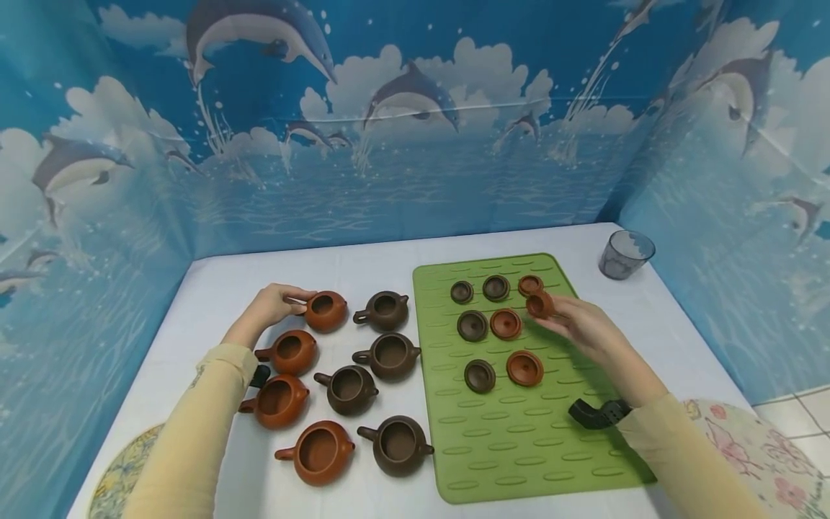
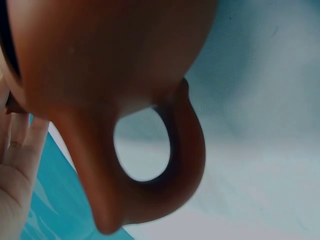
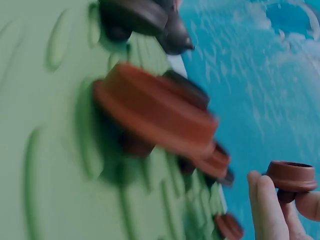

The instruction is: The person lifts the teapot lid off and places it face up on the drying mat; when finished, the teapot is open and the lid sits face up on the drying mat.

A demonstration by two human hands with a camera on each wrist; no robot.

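Note:
At the far left of the table my left hand (image 1: 269, 306) holds a reddish-brown clay teapot (image 1: 326, 311) by its handle side, thumb and fingers about it. In the left wrist view another reddish teapot (image 2: 100, 55) fills the front, its looped handle near the camera; the left fingers (image 2: 32, 145) show only at the edge. My right hand (image 1: 586, 328) pinches a small reddish teapot lid (image 1: 540, 305) above the green mat (image 1: 551, 447). Seen from the right wrist, this lid (image 3: 291, 176) is upside down, its knob between the fingers. Beneath it several reddish lids (image 1: 524, 368) and dark lids (image 1: 472, 326) lie knob-down.
More reddish teapots (image 1: 320, 453) stand in a column on the left, beside a column of dark brown teapots (image 1: 393, 356). A clear grey glass (image 1: 625, 254) stands at the back right. Printed dolphin curtains (image 1: 402, 187) enclose the table's back and sides.

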